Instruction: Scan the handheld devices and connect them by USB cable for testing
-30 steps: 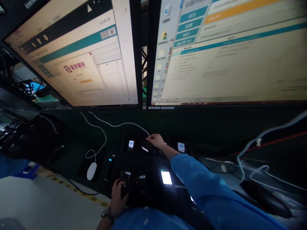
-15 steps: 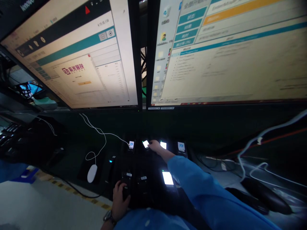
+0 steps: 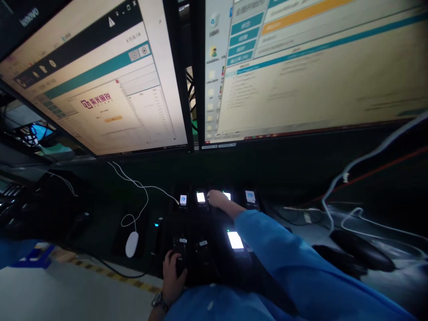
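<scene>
My left hand (image 3: 174,275), a watch at its wrist, is wrapped round a black device (image 3: 180,253) with a small white label, low in the middle. Beside that device lies a similar dark one (image 3: 203,254). My right hand (image 3: 216,198) is closed at the right edge of a device with a lit white screen (image 3: 200,197); what its fingers hold, if anything, is too small to tell. Another lit screen (image 3: 227,195) is partly behind this hand. A device with a blue logo (image 3: 250,196) stands to the right, and a similar one (image 3: 183,199) to the left.
Two large monitors (image 3: 133,111) (image 3: 301,89) fill the upper view. A white mouse (image 3: 132,244) with a white cable lies left. A bright screen (image 3: 235,240) glows beside my right sleeve. Cables and dark, rounded objects (image 3: 363,250) are at the right; a blue sleeve shows far left.
My right hand has drawn slightly away from the lit device's screen, which now shows whole. My left hand stays on the black device. The whole view has shifted a little.
</scene>
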{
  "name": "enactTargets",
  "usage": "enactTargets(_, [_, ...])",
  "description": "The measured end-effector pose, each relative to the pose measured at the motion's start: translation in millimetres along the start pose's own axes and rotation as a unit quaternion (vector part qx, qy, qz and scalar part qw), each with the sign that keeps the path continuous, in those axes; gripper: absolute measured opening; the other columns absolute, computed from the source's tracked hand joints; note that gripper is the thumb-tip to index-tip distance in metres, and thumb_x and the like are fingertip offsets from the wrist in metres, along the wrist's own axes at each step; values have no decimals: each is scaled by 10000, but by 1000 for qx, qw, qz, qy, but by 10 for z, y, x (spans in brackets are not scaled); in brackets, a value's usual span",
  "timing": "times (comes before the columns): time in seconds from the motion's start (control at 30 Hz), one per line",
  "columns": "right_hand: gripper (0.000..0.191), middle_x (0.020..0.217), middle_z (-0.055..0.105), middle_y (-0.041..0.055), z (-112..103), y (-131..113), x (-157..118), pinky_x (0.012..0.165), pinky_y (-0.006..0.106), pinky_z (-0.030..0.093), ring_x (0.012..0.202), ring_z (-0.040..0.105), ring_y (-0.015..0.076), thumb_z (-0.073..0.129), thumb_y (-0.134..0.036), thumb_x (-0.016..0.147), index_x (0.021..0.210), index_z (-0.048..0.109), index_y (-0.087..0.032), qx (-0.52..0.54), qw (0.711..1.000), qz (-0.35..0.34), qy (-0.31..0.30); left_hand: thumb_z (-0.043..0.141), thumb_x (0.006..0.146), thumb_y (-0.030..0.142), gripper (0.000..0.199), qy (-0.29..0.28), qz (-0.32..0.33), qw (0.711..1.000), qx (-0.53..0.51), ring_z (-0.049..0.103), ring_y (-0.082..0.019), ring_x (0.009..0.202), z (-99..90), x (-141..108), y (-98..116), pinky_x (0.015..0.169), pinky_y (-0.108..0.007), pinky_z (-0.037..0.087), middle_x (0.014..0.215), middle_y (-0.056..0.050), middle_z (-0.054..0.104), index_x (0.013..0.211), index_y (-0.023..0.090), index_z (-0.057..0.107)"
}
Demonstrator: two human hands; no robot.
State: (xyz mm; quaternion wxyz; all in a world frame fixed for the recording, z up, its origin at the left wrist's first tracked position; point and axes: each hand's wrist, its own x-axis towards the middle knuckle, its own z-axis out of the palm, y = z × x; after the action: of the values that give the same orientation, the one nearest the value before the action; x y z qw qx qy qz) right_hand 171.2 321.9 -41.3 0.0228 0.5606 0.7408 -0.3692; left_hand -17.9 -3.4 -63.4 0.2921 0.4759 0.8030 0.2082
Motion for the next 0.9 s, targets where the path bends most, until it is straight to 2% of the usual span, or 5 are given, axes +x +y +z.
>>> enactTargets(0.27, [364, 932, 749, 54, -404, 500, -1294, 809, 243, 501, 892, 679, 167, 407, -162, 916, 1210, 620, -157, 136, 987, -15, 89, 579, 734, 351, 458, -15, 27, 999, -17, 438, -269, 1284, 5, 91, -102, 1120, -477, 323, 1376, -120, 426, 1172, 219, 568])
enactTargets(0.43, [377, 907, 748, 66, 19, 812, -2096, 779, 279, 510, 824, 682, 186, 418, -189, 872, 1179, 633, -151, 211, 972, 1, 99, 531, 754, 338, 415, -3, 19, 998, -59, 407, -271, 1309, -38, 166, -17, 1141, -467, 307, 1349, -145, 422, 1132, 173, 575])
enactTargets(0.6, [368, 991, 735, 79, 545, 815, -2511, 827, 295, 483, 934, 668, 215, 418, -198, 863, 1132, 669, -199, 157, 978, 76, 117, 523, 795, 364, 309, 61, 82, 992, -78, 412, -263, 1307, -184, 354, 275, 1124, -472, 342, 1348, -111, 448, 1055, 212, 590])
enactTargets(0.73, [344, 1097, 708, 92, 782, 807, -2703, 893, 311, 470, 1024, 641, 228, 449, -225, 862, 1126, 669, -202, 152, 974, 80, 145, 571, 789, 302, 305, 58, 74, 981, -168, 504, -226, 1226, -318, 802, 582, 1064, -410, 415, 1281, -101, 539, 1077, 200, 576])
enactTargets(0.9, [375, 1223, 620, 158, 921, 976, -2793, 990, 405, 437, 1118, 573, 290, 488, -230, 835, 1169, 635, -140, 104, 936, 143, 303, 590, 799, 166, 291, 62, -22, 968, -240, 538, -208, 1180, -484, 1751, 1010, 1081, -409, 380, 1205, -102, 600, 1090, 160, 580])
